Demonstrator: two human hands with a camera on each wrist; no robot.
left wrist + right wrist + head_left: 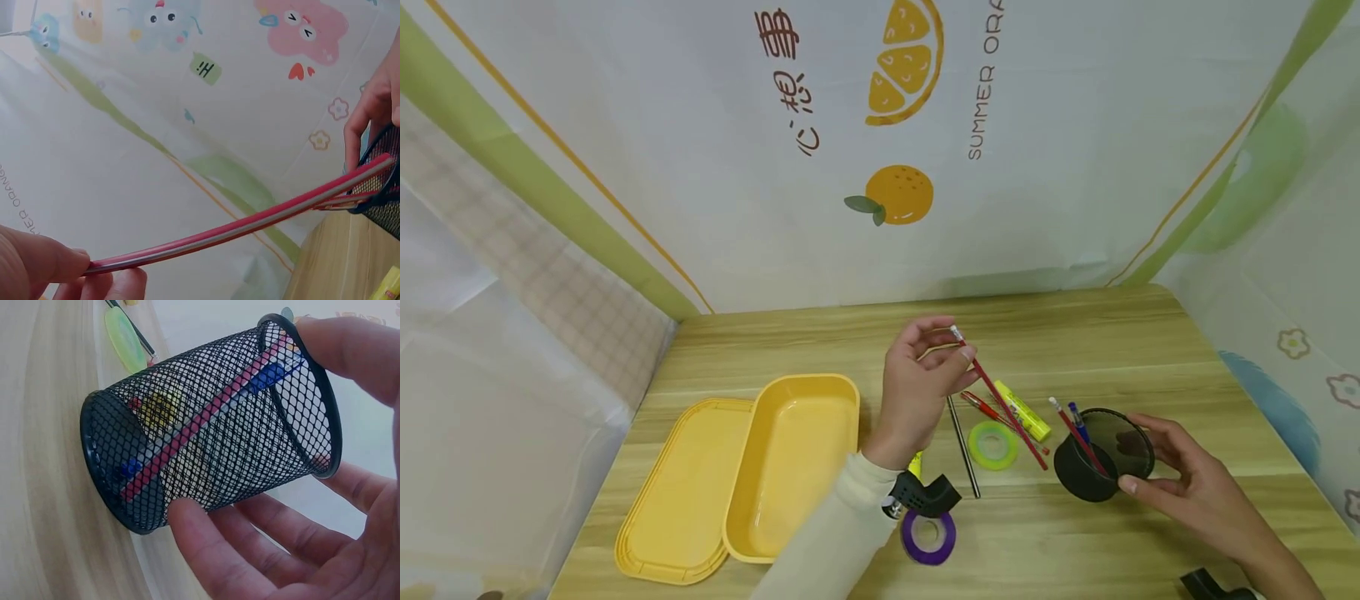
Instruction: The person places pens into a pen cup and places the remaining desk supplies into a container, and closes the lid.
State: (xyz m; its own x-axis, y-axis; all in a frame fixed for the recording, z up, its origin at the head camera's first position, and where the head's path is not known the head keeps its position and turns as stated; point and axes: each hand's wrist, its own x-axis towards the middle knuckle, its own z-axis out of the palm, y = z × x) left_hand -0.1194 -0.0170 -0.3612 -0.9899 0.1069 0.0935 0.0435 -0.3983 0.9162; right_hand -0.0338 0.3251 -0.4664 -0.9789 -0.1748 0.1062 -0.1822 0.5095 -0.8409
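Note:
My left hand (921, 383) pinches a red pencil (1011, 419) near its white eraser end, between thumb and fingers. The pencil slants down to the right above the table, its other end close to the pen holder. A black mesh pen holder (206, 431) is in my right hand (1187, 479), thumb at the rim and fingers along its side. It leans with its mouth toward that hand. Inside it stand another red pencil (200, 419) and a blue pen (265, 378); their upper ends stick out above the rim in the head view.
Between the hands lie a yellow glue stick (1024, 414), red pen (983, 406), green tape roll (973, 437) and dark pen (962, 447). A purple tape roll (907, 537) is nearer. At left, a yellow box (854, 417) stands by its lid (681, 492). My left wrist partly hides a yellow object (915, 464).

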